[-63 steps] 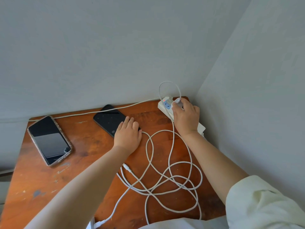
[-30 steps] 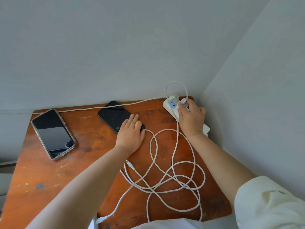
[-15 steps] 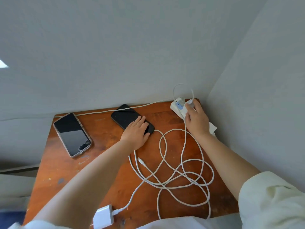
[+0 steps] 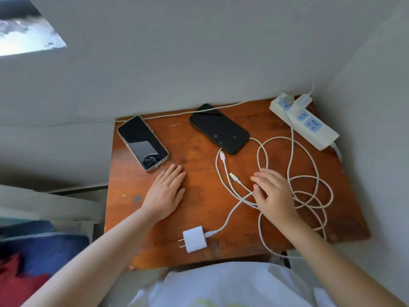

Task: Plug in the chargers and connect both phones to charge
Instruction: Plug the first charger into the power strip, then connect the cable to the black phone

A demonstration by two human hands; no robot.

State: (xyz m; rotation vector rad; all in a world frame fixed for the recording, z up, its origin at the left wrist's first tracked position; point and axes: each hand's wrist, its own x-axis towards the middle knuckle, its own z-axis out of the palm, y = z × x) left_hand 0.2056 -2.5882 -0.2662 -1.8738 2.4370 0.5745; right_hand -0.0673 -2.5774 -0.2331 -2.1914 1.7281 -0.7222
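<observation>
Left hand (image 4: 164,192) flat, fingers spread, empty; clear-cased phone (image 4: 142,142) just beyond fingertips. Right hand (image 4: 273,192) open over tangled cables (image 4: 305,191), possibly touching; unplugged charger (image 4: 194,239) nearer wrist.

both forearms are bare to above the elbow, the left hand (image 4: 164,192) and right hand (image 4: 273,193) wear no rings, watch or gloves, and a white short-sleeved top (image 4: 232,284) with a faint yellow-green print covers the torso.
</observation>
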